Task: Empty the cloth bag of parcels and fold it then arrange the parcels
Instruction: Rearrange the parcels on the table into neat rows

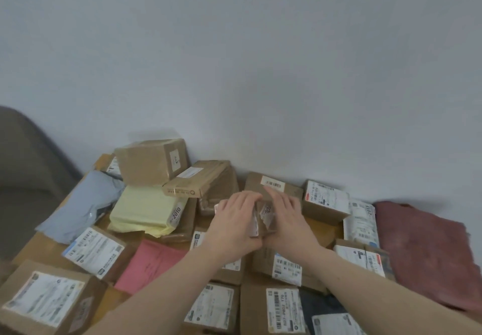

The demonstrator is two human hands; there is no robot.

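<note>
- A wooden, orange-brown tabletop [322, 226] set against a pale wall; only small bare patches show between the parcels.
- A folded dark-red cloth bag [427, 253] lies flat at its right end.
- A pink flat paper envelope [151, 264] lies near the front left.
- A pale blue-grey plastic mailer [80, 204] lies at the left.
- Brown cardboard boxes with white shipping labels cover most of the rest, such as a labelled box at the front left corner [49, 300] and one by the wall [326, 201].
</note>
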